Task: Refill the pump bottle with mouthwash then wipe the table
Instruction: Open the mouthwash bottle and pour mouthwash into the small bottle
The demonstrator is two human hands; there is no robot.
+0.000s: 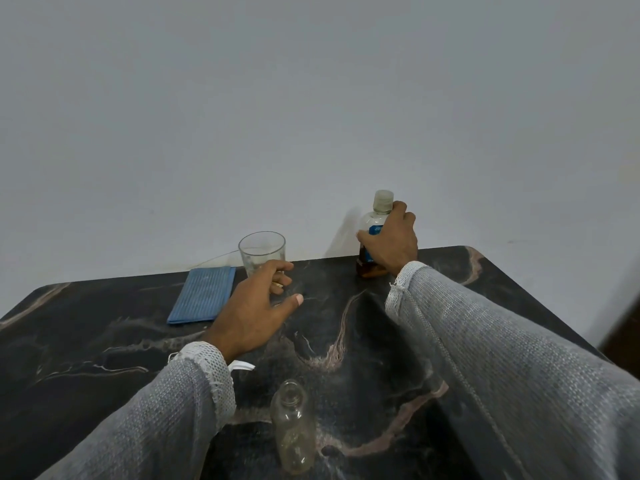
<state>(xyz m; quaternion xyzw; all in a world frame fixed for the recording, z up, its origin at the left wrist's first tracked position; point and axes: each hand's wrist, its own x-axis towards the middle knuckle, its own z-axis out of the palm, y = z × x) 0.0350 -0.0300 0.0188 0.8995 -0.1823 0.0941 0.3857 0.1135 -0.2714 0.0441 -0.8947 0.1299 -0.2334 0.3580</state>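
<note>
A mouthwash bottle with a pale cap, blue label and a little amber liquid stands at the table's far edge. My right hand grips it around the body. A clear empty bottle with an open neck and no pump stands near the front, between my forearms. My left hand hovers over the table with loose fingers and the thumb spread. Its fingertips lie at the base of an empty drinking glass; I cannot tell if they touch it. A folded blue cloth lies left of the glass.
The dark marble table stands against a plain white wall and has rounded far corners. A small white piece shows just under my left wrist. The table's right edge drops off beside my right sleeve.
</note>
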